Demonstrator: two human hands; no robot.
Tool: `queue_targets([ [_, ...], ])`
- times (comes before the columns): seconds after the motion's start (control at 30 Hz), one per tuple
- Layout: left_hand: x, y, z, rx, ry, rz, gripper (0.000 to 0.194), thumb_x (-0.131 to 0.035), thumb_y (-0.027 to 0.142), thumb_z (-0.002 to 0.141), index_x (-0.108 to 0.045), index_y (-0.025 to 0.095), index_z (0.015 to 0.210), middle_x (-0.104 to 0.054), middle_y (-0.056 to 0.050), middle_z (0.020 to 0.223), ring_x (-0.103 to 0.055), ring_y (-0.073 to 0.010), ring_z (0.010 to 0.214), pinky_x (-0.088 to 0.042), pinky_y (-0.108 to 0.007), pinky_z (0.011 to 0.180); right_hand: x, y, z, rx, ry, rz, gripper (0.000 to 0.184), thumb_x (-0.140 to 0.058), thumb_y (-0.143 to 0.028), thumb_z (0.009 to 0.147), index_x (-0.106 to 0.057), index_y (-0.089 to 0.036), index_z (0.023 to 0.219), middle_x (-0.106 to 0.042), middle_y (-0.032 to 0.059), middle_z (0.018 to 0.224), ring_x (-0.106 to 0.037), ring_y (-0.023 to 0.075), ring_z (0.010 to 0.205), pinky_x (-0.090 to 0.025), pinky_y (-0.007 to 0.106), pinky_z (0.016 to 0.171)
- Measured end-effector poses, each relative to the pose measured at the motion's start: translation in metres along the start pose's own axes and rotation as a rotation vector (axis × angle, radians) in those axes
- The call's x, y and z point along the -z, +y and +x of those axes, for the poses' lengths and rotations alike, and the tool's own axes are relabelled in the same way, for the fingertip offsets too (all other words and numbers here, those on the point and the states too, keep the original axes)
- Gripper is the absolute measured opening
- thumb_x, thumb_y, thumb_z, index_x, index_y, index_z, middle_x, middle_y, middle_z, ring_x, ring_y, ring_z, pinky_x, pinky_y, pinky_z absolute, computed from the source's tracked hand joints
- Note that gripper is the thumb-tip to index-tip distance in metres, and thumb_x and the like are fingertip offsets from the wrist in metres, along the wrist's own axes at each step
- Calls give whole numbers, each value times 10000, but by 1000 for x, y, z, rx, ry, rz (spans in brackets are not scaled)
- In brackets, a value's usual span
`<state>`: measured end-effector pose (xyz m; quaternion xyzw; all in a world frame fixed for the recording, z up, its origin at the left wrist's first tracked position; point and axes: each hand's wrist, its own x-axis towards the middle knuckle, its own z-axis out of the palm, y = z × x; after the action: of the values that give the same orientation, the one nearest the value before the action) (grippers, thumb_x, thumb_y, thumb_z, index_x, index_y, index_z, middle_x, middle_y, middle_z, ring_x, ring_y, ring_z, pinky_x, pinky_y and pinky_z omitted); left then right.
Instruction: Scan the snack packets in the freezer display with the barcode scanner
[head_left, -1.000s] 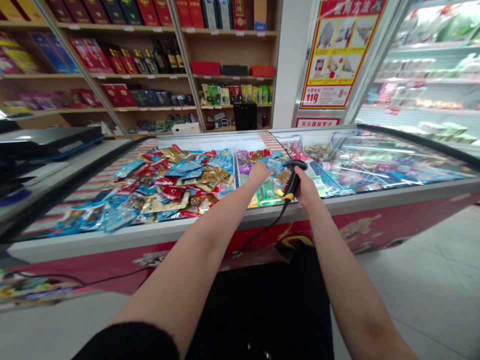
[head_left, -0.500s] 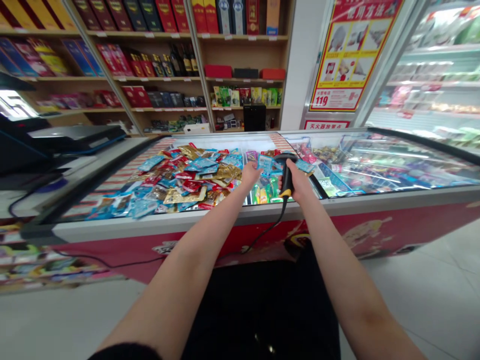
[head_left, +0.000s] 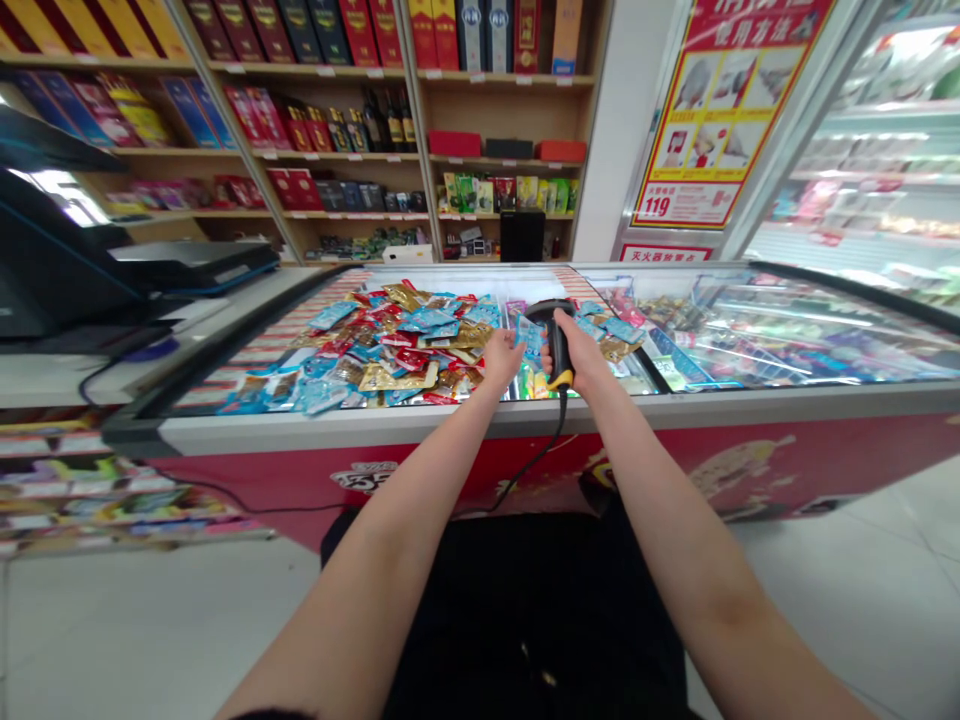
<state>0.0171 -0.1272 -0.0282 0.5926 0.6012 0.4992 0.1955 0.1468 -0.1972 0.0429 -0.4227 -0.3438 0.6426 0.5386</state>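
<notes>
My right hand [head_left: 583, 352] is closed round the handle of a black barcode scanner [head_left: 553, 340] with a yellow base, its cable [head_left: 534, 462] hanging down the freezer front. My left hand [head_left: 501, 358] holds a small blue snack packet [head_left: 531, 334] up just in front of the scanner's head. Both hands hover over the glass lid of a red chest freezer [head_left: 420, 425]. A heap of blue, gold and red snack packets [head_left: 390, 350] lies on the lid to the left of my hands.
A black till and screen [head_left: 82, 265] stand on a counter at the left. Wooden shelves [head_left: 405, 130] with boxes and bottles fill the back wall. A red and yellow poster [head_left: 731, 110] hangs at the right, beside a chilled display case [head_left: 862, 170].
My left hand has lifted a blue packet off the freezer lid and brought it close to the scanner. Both hands have drawn back toward the front edge; the view has shifted right.
</notes>
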Motion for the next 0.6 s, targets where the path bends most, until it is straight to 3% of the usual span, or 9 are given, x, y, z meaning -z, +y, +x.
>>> queue_targets([
  [0.6, -1, -3, 2, 19, -18, -54, 142, -689, 200, 796, -585, 179, 892, -708, -46, 905, -660, -172, 853, -489, -290, 820, -5, 0, -14, 26, 6, -23, 425, -571, -552, 979, -542, -178, 781, -552, 2, 496, -492, 108, 360, -424, 198, 343],
])
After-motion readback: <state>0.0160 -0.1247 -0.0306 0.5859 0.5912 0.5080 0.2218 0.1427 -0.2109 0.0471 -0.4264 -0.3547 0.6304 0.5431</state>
